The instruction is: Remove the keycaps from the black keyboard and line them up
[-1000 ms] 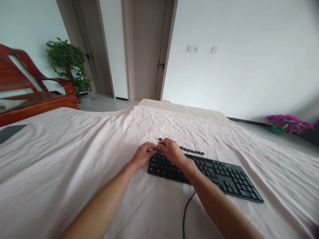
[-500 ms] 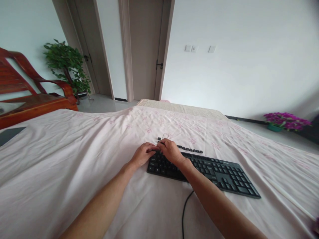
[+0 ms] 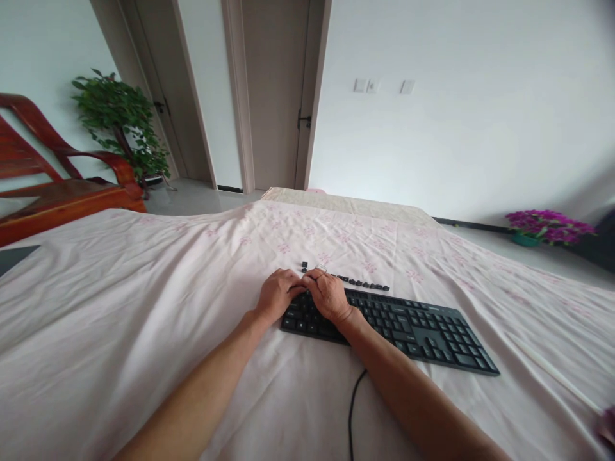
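A black keyboard (image 3: 403,330) lies slantwise on the pink-white flowered cloth (image 3: 230,397). Over its upper left corner, my left hand (image 3: 278,293) has its fingers bent and closed at the edge, thumb towards the keys. My right hand (image 3: 327,294) rests above the left-hand keys, fingers curled together around a wire keycap puller (image 3: 321,268), whose thin loop pokes out beyond the knuckles. The fingertips of both hands meet, and the keys under them are hidden. Behind the keyboard runs a row of loose black keycaps (image 3: 359,282); another keycap (image 3: 304,264) sits just past my fingers.
The keyboard's black cable (image 3: 352,410) trails towards me. A dark flat object (image 3: 16,257) lies at the left edge. Beyond the cloth are a red wooden chair (image 3: 115,173), a green plant (image 3: 113,112), purple flowers (image 3: 550,225) and a door (image 3: 271,96).
My right hand has lowered its grip, so the puller's wire loop leans flatter and shows less. My left hand has shifted slightly and its fingers are more bent. The view has tilted a little.
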`<state>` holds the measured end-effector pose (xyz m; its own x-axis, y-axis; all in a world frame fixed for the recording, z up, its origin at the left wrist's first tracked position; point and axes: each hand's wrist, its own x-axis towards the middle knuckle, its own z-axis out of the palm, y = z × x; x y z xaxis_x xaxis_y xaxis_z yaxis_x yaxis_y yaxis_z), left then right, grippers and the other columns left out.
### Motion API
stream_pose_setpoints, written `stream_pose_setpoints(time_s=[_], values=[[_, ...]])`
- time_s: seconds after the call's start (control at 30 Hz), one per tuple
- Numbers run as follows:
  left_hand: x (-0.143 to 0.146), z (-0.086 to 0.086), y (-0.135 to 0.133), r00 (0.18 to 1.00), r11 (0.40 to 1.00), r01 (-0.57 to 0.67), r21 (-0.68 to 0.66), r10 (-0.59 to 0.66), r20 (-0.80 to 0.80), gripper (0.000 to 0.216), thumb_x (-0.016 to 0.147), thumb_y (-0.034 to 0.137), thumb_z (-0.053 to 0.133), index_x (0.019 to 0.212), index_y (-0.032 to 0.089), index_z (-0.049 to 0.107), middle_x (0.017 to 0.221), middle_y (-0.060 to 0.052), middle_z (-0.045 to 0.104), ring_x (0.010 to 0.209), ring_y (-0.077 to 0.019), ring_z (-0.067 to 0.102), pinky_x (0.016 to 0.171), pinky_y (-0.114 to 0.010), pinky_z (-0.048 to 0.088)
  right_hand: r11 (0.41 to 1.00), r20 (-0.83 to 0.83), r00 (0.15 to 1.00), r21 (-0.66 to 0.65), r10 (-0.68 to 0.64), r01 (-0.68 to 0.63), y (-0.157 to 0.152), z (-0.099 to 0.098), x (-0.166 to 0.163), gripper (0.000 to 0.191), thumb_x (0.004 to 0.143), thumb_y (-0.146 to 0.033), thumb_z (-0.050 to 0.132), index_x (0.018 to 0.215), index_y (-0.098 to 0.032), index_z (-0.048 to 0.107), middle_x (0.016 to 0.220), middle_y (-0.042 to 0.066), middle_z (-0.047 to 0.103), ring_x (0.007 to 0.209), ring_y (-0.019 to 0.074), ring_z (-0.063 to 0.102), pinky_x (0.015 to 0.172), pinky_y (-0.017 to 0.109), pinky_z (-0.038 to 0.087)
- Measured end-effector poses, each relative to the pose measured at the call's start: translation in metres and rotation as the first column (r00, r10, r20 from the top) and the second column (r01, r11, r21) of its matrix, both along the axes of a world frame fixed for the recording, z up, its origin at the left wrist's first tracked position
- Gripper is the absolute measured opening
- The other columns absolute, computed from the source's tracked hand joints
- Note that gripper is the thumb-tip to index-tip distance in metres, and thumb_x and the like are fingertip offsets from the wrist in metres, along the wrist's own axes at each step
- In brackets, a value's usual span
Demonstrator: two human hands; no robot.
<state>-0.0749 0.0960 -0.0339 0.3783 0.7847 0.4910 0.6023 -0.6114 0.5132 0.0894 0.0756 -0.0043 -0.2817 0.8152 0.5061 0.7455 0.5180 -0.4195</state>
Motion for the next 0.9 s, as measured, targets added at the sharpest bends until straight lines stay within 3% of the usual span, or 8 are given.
stream_pose_setpoints(time_s=[0.2,0.4,0.5,0.67,0.77,0.9], values=[[0.003,0.004,-0.004,0.990,0.997,0.055,-0.061,-0.046,0.137,0.016,0.088,0.033,0.053,0.091,0.023,0.065,0.091,-0.001,0.062,0.091,-0.0160,0.057,0.083,-0.028,0.045,1.000,-0.107,0.994,0.001,-0.010,0.010,0.001,-0.002,0.004,0.028,0.095,-0.036,0.038,0.091,-0.020,0.061,0.088,0.004,0.067,0.083,0.0165,0.063,0.077,0.024,0.043],[-0.005,0.006,-0.007,0.960,0.990,0.035,-0.137,0.005,0.281,0.030,0.093,0.033,0.040,0.102,0.023,0.066,0.109,-0.005,0.058,0.108,-0.0166,0.054,0.099,-0.031,0.041,0.995,-0.188,0.977,-0.012,-0.098,0.098,0.000,0.005,0.004,0.032,0.096,-0.037,0.036,0.090,-0.021,0.063,0.089,0.004,0.065,0.086,0.0162,0.060,0.082,0.025,0.043],[-0.011,0.003,-0.008,0.963,0.975,0.042,-0.218,0.019,0.270,0.027,0.090,0.036,0.047,0.097,0.021,0.069,0.112,-0.006,0.055,0.104,-0.0176,0.056,0.092,-0.030,0.046,0.989,-0.174,0.974,-0.001,-0.147,0.149,-0.004,0.011,0.004,0.035,0.096,-0.037,0.035,0.085,-0.020,0.064,0.089,0.005,0.062,0.086,0.0165,0.057,0.082,0.026,0.042],[-0.015,-0.002,-0.006,0.965,0.960,0.113,-0.256,-0.045,0.257,0.016,0.080,0.032,0.063,0.088,0.022,0.072,0.111,-0.005,0.055,0.103,-0.0182,0.056,0.089,-0.029,0.049,0.996,-0.216,0.976,0.090,-0.007,0.027,-0.008,0.014,0.003,0.034,0.098,-0.030,0.031,0.086,-0.019,0.060,0.092,0.007,0.059,0.091,0.0179,0.054,0.087,0.029,0.041],[-0.013,-0.003,-0.004,0.967,0.963,0.091,-0.255,-0.023,0.255,0.012,0.078,0.029,0.064,0.085,0.023,0.073,0.108,-0.004,0.058,0.098,-0.0174,0.059,0.085,-0.028,0.049,0.993,-0.229,0.970,0.098,0.080,-0.059,-0.007,0.010,0.004,0.031,0.098,-0.027,0.029,0.095,-0.019,0.059,0.090,0.007,0.059,0.089,0.0175,0.055,0.084,0.029,0.042],[-0.011,-0.003,-0.002,0.956,0.963,0.053,-0.263,0.027,0.292,0.012,0.078,0.028,0.063,0.081,0.023,0.073,0.106,-0.003,0.063,0.093,-0.0167,0.062,0.080,-0.027,0.049,0.991,-0.161,0.982,0.100,0.101,-0.086,-0.005,0.005,0.005,0.030,0.097,-0.026,0.032,0.104,-0.020,0.061,0.090,0.007,0.059,0.089,0.0180,0.055,0.082,0.028,0.043]])
